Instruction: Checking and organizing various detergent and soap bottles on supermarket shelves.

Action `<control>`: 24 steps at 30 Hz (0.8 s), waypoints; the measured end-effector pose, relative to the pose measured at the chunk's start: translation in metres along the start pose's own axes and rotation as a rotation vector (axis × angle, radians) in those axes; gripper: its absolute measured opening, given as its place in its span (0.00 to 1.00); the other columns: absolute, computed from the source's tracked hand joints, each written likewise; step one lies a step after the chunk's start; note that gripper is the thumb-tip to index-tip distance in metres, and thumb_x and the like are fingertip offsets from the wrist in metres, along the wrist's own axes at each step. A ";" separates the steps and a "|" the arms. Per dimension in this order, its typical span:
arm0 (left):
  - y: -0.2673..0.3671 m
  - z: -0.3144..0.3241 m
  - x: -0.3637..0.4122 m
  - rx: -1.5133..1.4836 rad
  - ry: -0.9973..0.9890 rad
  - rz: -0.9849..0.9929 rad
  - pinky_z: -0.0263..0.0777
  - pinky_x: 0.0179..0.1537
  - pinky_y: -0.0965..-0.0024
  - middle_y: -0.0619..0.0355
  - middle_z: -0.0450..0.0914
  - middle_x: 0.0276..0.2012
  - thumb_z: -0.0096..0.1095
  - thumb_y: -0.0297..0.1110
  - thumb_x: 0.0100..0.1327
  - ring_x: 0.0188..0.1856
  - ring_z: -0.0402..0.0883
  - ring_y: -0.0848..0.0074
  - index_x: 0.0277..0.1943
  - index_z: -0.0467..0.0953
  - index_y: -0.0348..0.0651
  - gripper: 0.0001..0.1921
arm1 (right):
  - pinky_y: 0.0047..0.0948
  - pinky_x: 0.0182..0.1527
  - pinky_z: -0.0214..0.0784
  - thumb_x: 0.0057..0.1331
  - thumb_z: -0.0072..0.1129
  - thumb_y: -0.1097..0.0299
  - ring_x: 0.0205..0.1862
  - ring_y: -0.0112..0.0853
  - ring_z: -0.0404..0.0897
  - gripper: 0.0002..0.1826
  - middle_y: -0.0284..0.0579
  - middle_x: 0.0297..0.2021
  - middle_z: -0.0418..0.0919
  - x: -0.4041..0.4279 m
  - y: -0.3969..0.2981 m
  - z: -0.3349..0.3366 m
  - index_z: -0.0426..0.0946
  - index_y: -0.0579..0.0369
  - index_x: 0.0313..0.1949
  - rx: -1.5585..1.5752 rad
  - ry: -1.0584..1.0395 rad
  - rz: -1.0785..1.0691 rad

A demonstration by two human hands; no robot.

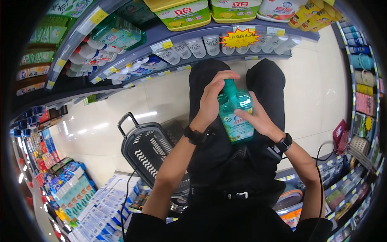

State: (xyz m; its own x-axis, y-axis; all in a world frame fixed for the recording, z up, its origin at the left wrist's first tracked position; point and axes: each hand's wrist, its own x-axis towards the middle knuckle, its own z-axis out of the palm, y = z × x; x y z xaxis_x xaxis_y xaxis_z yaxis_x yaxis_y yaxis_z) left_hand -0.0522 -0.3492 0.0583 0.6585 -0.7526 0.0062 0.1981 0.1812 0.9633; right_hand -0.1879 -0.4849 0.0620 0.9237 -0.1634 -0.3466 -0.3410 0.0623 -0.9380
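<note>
A translucent green pump bottle of liquid detergent (237, 121) rests over my lap, tilted, with its printed label facing me. My left hand (211, 96) curls around the bottle's upper left, its fingers over the green pump head (229, 86). On the other side, my right hand (257, 116) grips the body, the thumb lying across the label's top edge and the fingers behind, mostly hidden. Both wrists wear black bands. A similar green bottle (119, 33) lies tipped on the shelf ahead to the left.
A black plastic shopping basket (142, 151) stands on the tiled floor (102, 142) to my left. Ahead, a curved-looking shelf (193, 33) holds yellow-green tubs (184, 15) and several white containers (196, 47). Stacked boxes (102, 205) are at lower left; more shelves (359, 69) line the right.
</note>
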 end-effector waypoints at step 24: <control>-0.004 0.018 0.011 -0.341 0.084 -0.286 0.62 0.42 0.80 0.68 0.70 0.34 0.47 0.37 0.76 0.37 0.68 0.88 0.40 0.71 0.44 0.09 | 0.32 0.59 0.63 0.60 0.64 0.73 0.56 0.40 0.73 0.28 0.48 0.55 0.71 0.023 -0.023 -0.009 0.66 0.55 0.60 -0.314 0.154 -0.545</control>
State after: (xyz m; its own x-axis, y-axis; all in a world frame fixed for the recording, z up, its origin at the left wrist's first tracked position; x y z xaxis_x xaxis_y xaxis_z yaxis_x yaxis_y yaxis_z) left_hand -0.0594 -0.3694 0.0592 0.5964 -0.7513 -0.2825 0.5993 0.1827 0.7794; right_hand -0.1602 -0.4986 0.0753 0.9511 -0.2314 0.2047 0.1130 -0.3563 -0.9275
